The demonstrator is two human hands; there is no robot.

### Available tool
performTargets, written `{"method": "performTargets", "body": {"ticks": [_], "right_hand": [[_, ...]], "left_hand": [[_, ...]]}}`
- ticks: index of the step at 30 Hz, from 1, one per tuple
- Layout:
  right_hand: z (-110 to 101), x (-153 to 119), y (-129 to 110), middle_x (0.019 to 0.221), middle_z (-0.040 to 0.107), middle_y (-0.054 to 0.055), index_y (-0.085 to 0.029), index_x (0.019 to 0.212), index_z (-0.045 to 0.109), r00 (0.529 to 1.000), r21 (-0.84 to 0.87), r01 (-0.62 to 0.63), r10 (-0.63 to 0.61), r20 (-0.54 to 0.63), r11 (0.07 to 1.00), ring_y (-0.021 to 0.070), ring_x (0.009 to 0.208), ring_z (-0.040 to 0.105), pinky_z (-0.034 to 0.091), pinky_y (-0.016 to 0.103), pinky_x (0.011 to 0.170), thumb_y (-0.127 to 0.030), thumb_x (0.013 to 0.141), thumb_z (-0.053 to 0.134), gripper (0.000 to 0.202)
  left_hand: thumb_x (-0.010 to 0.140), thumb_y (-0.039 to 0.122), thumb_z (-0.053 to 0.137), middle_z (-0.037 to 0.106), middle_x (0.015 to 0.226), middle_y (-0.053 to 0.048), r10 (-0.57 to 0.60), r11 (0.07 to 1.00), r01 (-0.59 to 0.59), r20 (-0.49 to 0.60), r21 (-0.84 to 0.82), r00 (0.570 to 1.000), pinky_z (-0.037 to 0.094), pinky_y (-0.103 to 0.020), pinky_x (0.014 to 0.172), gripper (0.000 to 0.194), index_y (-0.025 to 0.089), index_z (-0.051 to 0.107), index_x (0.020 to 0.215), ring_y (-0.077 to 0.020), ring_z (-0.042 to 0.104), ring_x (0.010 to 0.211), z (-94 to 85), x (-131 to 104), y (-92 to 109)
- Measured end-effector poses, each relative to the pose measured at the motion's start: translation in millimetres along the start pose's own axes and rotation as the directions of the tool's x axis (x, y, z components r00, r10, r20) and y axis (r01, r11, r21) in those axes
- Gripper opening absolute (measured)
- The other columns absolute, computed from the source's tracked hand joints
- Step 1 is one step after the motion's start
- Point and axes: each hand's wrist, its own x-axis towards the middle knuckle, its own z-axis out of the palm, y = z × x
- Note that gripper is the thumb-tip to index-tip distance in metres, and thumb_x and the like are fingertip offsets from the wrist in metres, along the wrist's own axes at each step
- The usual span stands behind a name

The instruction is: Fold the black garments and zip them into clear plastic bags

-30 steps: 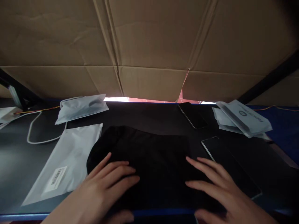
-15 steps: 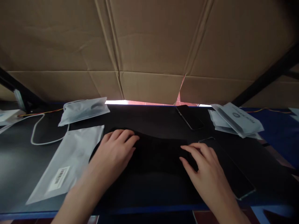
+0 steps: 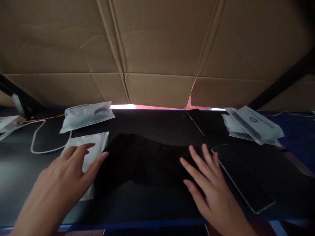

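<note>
Black cloth (image 3: 150,160) under right grip (image 3: 209,183), beside left grip (image 3: 65,172), both with fingers apart.

- Dim overall, darkest upper right
- Near-white light (blown out) in the gap (image 3: 122,106), mid-frame
- Soft glare on the tabletop (image 3: 14,170), far left
- Black cloth (image 3: 150,160) loses detail

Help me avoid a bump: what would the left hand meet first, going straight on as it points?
Probably the left end of the black cloth, just beyond the left hand; though, with height unclear, it might pass above.
</note>
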Motion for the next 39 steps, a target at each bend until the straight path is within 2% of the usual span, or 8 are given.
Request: {"method": "performTargets", "body": {"ticks": [5, 11, 17, 21, 27, 30, 35, 39], "right_hand": [[2, -8, 12, 0.182, 0.032, -0.004, -0.048, 0.176, 0.021, 0.994, 0.024, -0.059, 0.057, 0.095, 0.998, 0.0382, 0.169, 0.026, 0.032, 0.08, 0.128, -0.037, 0.115, 0.05, 0.068], [4, -15, 12, 0.186, 0.019, -0.003, -0.049, 0.176, 0.017, 0.983, 0.116, -0.179, 0.174, 0.056, 0.977, 0.0381, 0.17, 0.022, 0.04, 0.073, 0.127, -0.042, 0.115, 0.049, 0.069], [1, -17, 15, 0.185, 0.025, -0.004, -0.052, 0.174, 0.025, 0.975, 0.201, -0.218, 0.221, 0.008, 0.955, 0.0349, 0.168, 0.031, 0.044, 0.069, 0.127, -0.043, 0.116, 0.049, 0.064], [2, -16, 16, 0.185, 0.027, -0.004, -0.051, 0.174, 0.026, 0.974, 0.22, -0.22, 0.226, -0.001, 0.95, 0.0334, 0.168, 0.032, 0.044, 0.068, 0.128, -0.043, 0.116, 0.049, 0.063], [1, -16, 16, 0.182, 0.033, -0.006, -0.051, 0.171, 0.034, 0.963, 0.285, -0.252, 0.267, -0.016, 0.925, 0.0301, 0.167, 0.036, 0.042, 0.064, 0.131, -0.041, 0.116, 0.047, 0.057], [1, -16, 18, 0.181, 0.036, -0.005, -0.049, 0.17, 0.039, 0.955, 0.3, -0.279, 0.297, -0.016, 0.912, 0.0308, 0.166, 0.038, 0.038, 0.066, 0.132, -0.041, 0.116, 0.046, 0.055], [3, -16, 18, 0.18, 0.038, -0.004, -0.046, 0.169, 0.042, 0.949, 0.313, -0.297, 0.315, -0.007, 0.902, 0.0302, 0.165, 0.039, 0.041, 0.065, 0.131, -0.042, 0.117, 0.044, 0.052], [2, -15, 17, 0.179, 0.04, -0.005, -0.046, 0.168, 0.045, 0.948, 0.324, -0.3, 0.318, -0.004, 0.897, 0.029, 0.164, 0.041, 0.044, 0.061, 0.13, -0.042, 0.117, 0.044, 0.051]], "left_hand": [[0.096, 0.068, 0.046, 0.074, 0.08, -0.003, -0.027, 0.996, 0.044, 0.213, -0.076, 0.977, 0.044, -0.037, 0.061, 0.047, 0.028, 0.061, 0.078, -0.0253, 0.071, 0.066, -1.5, 0, 5], [0.098, 0.061, 0.05, 0.061, 0.058, 0.004, 0.032, 0.971, 0.029, 0.253, -0.236, 0.967, 0.039, -0.034, 0.058, 0.039, 0.028, 0.06, 0.08, -0.0212, 0.059, 0.054, -21.0, 5, 31], [0.102, 0.054, 0.051, 0.062, 0.062, 0.002, 0.197, 0.892, -0.163, 0.038, -0.422, 0.98, 0.035, -0.032, 0.051, 0.038, 0.027, 0.057, 0.076, -0.0195, 0.059, 0.053, -29.4, -1, 123], [0.105, 0.043, 0.061, 0.077, 0.086, -0.002, 0.393, 0.809, -0.247, 0.178, -0.533, 0.902, 0.048, -0.033, 0.06, 0.021, 0.027, 0.072, 0.098, -0.0218, 0.072, 0.071, -10.6, -10, 166], [0.111, 0.047, 0.053, 0.077, 0.128, -0.009, 0.426, 0.731, -0.391, -0.074, -0.559, 0.902, 0.062, -0.041, 0.099, 0.034, 0.026, 0.075, 0.126, -0.0269, 0.075, 0.117, -0.2, -2, 135], [0.114, 0.052, 0.043, 0.053, 0.17, -0.015, 0.531, 0.78, -0.517, -0.062, -0.352, 0.845, 0.045, -0.063, 0.126, 0.057, 0.02, 0.057, 0.159, -0.0397, 0.041, 0.163, 21.6, 0, 121], [0.115, 0.06, 0.034, 0.036, 0.179, -0.019, 0.569, 0.81, -0.548, 0.052, -0.208, 0.821, 0.034, -0.076, 0.128, 0.074, 0.014, 0.038, 0.172, -0.0467, 0.024, 0.168, 64.7, -12, 123], [0.117, 0.057, 0.031, 0.033, 0.182, -0.015, 0.579, 0.8, -0.561, 0.027, -0.211, 0.815, 0.034, -0.071, 0.13, 0.07, 0.019, 0.031, 0.175, -0.0423, 0.021, 0.17, 57.5, -12, 116]]}}
